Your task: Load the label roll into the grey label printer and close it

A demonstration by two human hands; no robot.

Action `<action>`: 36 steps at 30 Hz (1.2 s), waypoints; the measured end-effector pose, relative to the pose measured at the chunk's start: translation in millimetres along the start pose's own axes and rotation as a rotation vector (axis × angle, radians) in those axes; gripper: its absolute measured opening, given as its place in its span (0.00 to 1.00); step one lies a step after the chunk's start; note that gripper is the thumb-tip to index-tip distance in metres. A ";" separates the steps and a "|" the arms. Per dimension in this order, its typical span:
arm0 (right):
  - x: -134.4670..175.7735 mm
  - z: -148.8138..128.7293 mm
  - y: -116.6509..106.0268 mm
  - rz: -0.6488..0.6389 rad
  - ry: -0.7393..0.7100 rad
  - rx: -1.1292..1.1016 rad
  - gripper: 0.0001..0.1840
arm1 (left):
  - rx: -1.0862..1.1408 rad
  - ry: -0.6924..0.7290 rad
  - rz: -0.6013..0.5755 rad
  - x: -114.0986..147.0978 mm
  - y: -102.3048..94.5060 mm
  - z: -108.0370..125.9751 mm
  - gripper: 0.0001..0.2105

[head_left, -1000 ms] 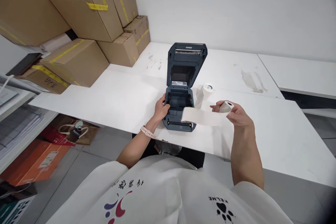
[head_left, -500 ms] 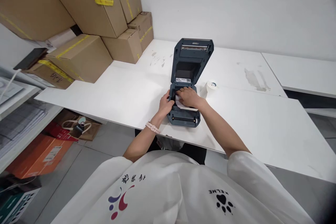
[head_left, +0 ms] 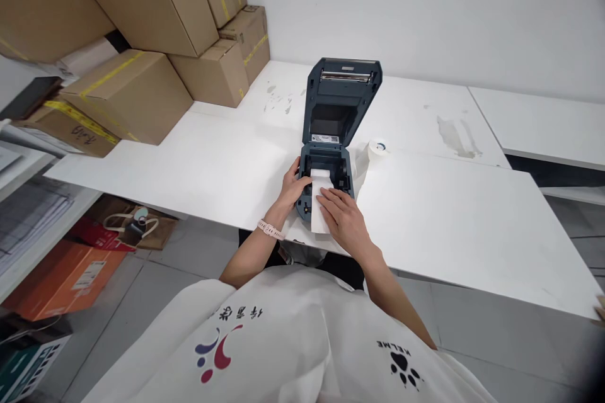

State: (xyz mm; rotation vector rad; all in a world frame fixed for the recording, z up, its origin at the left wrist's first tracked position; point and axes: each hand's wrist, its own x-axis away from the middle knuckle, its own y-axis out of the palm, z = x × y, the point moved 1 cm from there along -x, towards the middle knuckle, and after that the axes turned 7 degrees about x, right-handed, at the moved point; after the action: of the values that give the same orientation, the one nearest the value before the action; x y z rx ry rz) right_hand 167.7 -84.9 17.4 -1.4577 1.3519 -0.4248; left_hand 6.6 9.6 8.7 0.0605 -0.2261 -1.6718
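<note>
Has printer (head_left: 326, 148) on white surface (head_left: 454, 220) nr its front edge, long axis front-to-back, front end twd wearer's body, lid up & leaning back twd the wall. Has white paper strip (head_left: 319, 209) running lengthwise from printer's bay over the front lip, free end pointing at surface's front edge. Clasps printer's L wall w/ L hand (head_left: 292, 190), thumb over the rim, fingers round the outside, closed about it; can't tell re thumb contact w/ paper. Lays R hand (head_left: 348, 221) on strip's R side, fingers nearly straight, close tog., pressed flat & unclenched, w/o visible pinch. Has paper roll (head_left: 378, 148) just R of printer, w/ loose tail, well back from front edge; also stacked cardboard boxes (head_left: 208, 69) nr surface's back L corner.
</note>
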 end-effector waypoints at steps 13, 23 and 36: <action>6.5 6.1 1.3 0.138 -0.119 0.022 0.15 | 0.065 -0.029 -0.012 -4.4 -5.3 -9.3 0.41; 16.1 6.5 4.1 0.148 -0.108 -0.002 0.17 | 0.012 -0.018 0.010 -4.3 -5.6 -8.6 0.42; 19.8 3.4 -0.6 0.306 -0.064 -0.066 0.12 | -0.082 -0.089 -0.006 47.5 -3.6 -6.2 0.50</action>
State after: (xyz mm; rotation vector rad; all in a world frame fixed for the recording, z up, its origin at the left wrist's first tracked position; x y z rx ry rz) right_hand 176.7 -100.9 9.1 -1.2777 1.5186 -0.1357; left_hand -1.4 -37.8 6.4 -0.0750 -0.2251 -1.6899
